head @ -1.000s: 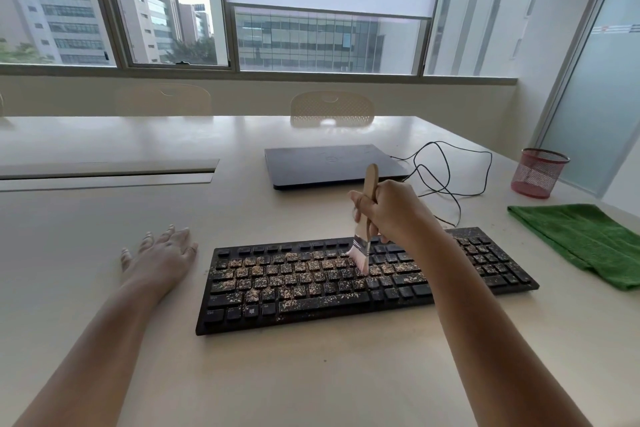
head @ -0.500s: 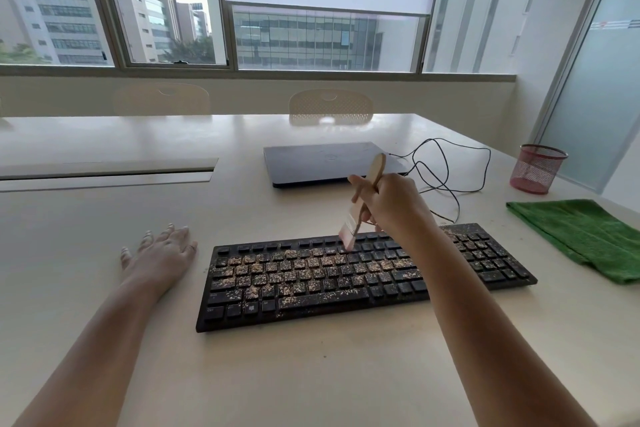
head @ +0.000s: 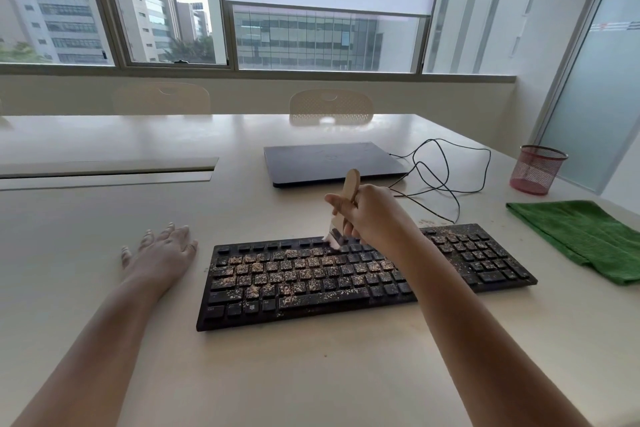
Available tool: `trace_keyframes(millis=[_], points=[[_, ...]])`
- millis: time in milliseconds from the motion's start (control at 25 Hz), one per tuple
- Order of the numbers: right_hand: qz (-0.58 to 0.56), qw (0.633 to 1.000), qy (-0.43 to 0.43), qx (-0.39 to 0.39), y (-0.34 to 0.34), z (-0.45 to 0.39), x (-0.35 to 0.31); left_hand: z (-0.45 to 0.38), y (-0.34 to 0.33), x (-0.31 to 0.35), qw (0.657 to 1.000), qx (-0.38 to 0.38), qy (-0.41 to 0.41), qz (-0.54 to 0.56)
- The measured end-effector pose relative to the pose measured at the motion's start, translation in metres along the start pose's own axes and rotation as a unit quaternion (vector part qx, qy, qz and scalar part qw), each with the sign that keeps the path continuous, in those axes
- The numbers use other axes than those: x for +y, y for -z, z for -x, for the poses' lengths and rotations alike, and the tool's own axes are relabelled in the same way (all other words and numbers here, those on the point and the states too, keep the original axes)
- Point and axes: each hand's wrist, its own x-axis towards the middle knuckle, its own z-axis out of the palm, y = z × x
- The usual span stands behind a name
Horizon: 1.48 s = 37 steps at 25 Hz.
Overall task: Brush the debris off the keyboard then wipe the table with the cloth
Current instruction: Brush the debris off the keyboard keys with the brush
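Below the right hand (head: 372, 215), whose grip is clenched round the wooden brush (head: 349, 189), pale bristles meet the top key row of the crumb-strewn keyboard (head: 346, 276); the forearm hides keys beneath it. Left of that grip, the left hand (head: 162, 251) lies flat and released on the worktop (head: 311, 374). Far right, the green cloth (head: 585, 236) is cut off at the edge.
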Motion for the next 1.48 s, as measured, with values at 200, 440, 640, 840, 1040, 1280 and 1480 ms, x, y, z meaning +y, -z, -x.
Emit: trace_keyframes(millis=[200,440,640,840,1040,1280,1480], points=[[0.008,0.999,0.011,0.035,0.003,-0.001,0.000,0.001,0.000,0.000,1.000,0.001,-0.001,0.002],[-0.013,1.000,0.012,0.004,-0.003,0.004,-0.003,0.001,0.000,0.000,1.000,-0.003,-0.001,-0.006],[-0.040,0.999,0.032,0.016,-0.006,0.001,-0.005,0.000,0.001,0.000,1.000,-0.001,0.000,-0.006],[-0.051,0.998,0.025,-0.008,-0.003,0.004,-0.006,0.000,0.000,-0.001,1.000,-0.004,0.000,-0.010],[-0.072,0.996,0.039,-0.046,-0.004,0.005,-0.008,0.000,0.000,-0.001,1.000,0.000,-0.001,-0.006],[-0.081,0.996,0.018,-0.028,-0.003,0.010,-0.013,0.000,0.000,-0.001,1.000,0.005,0.000,0.003],[-0.037,0.999,0.032,-0.022,-0.010,0.017,-0.020,-0.001,-0.001,-0.001,1.000,0.001,0.000,0.005]])
